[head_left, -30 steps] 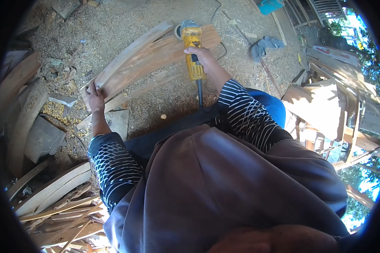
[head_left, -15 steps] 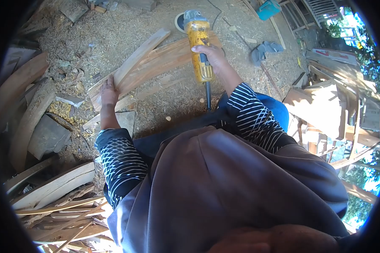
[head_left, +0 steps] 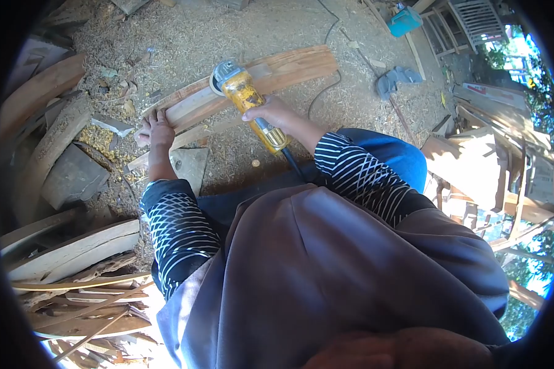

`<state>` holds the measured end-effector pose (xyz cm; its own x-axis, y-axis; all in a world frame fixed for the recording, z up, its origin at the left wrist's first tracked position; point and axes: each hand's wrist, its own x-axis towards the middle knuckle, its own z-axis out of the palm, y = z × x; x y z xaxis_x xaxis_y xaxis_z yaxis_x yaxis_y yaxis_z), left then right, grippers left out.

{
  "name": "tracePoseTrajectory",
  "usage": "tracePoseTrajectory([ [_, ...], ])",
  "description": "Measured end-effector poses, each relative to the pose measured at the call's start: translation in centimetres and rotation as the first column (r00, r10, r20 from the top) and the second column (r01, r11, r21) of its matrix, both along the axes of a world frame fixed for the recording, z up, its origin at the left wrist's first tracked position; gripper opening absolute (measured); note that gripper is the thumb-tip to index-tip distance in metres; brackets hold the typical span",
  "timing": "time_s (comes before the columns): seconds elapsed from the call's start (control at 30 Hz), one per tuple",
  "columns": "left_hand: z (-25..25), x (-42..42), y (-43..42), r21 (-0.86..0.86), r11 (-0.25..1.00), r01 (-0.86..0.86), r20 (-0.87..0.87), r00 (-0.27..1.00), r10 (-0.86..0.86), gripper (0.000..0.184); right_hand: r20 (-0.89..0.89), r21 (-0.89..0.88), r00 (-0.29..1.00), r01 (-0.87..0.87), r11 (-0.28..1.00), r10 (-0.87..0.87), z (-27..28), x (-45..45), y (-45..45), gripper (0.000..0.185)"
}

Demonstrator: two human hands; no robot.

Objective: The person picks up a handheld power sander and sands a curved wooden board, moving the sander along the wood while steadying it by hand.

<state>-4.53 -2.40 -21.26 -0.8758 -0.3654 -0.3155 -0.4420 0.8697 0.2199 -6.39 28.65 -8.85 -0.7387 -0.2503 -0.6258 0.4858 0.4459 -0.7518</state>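
Observation:
My right hand (head_left: 272, 115) is wrapped around the yellow body of an angle grinder (head_left: 245, 95). The grinder tilts up and left, and its disc, partly hidden behind the head, is over or against a narrow wooden piece (head_left: 194, 108). I cannot tell whether the disc touches the wood. That piece lies along a wider curved wooden board (head_left: 308, 64) on the ground. My left hand (head_left: 157, 130) grips the left end of the wood, fingers over its upper edge. The grinder's black cord (head_left: 293, 165) runs down toward my lap.
Another thin wooden strip (head_left: 212, 131) lies just nearer to me. Wood offcuts and curved pieces (head_left: 74, 249) are heaped at the left. Sawdust and shavings cover the ground. A cable (head_left: 366, 58), a grey cloth-like item (head_left: 397, 80) and a teal container (head_left: 404, 22) are at the upper right.
The grinder has swung left and down from beyond the board to over the wood. The narrow piece has turned to lie along the wider board. My left hand stays at the wood's end.

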Motion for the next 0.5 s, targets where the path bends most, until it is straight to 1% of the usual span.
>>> tracePoseTrajectory([
  [0.03,-0.2,0.0,0.0,0.000,1.000,0.001,0.004,1.000,-0.001,0.061,0.002,-0.021,1.000,-0.012,1.000,0.012,-0.4,0.4,-0.2,0.049],
  [0.07,-0.1,0.0,-0.1,0.017,1.000,-0.002,-0.006,1.000,0.002,0.061,0.006,-0.022,1.000,-0.012,1.000,0.012,-1.0,0.5,-0.6,0.049],
  [0.13,0.1,0.0,-0.1,0.035,0.999,-0.008,-0.015,1.000,0.009,0.060,-0.024,-0.031,0.998,-0.065,0.997,0.064,-2.2,0.7,-1.2,0.050],
  [0.27,0.8,0.2,0.0,0.032,1.000,-0.001,-0.015,1.000,0.001,0.061,-0.011,-0.054,0.997,-0.073,0.996,0.073,-1.6,1.0,-2.4,0.049],
  [0.3,0.6,0.1,-0.1,0.018,1.000,0.020,-0.024,1.000,-0.020,0.061,-0.013,-0.019,0.997,-0.076,0.997,0.076,-1.7,1.0,-2.4,0.049],
  [0.33,0.4,0.0,-0.2,0.021,1.000,0.020,-0.020,1.000,-0.020,0.061,-0.015,0.017,0.997,-0.078,0.997,0.078,-1.7,1.0,-2.4,0.049],
  [0.4,0.0,-0.2,-0.4,0.052,0.999,0.013,-0.019,1.000,-0.012,0.061,-0.010,0.010,0.997,-0.072,0.997,0.073,-2.2,0.9,-1.7,0.049],
  [0.43,-0.2,-0.2,-0.5,0.036,0.999,0.016,-0.036,0.999,-0.015,0.059,-0.011,-0.001,0.998,-0.069,0.998,0.069,-2.4,0.9,-1.3,0.049],
  [0.47,-0.1,-0.2,-0.5,0.042,0.999,0.016,-0.035,0.999,-0.015,0.059,-0.008,0.005,0.998,-0.069,0.998,0.069,-1.9,1.0,-0.9,0.049],
  [0.5,0.0,-0.3,-0.5,0.040,0.999,0.017,-0.040,0.999,-0.016,0.060,0.006,0.009,1.000,-0.028,1.000,0.028,-1.2,1.0,-0.4,0.048],
])
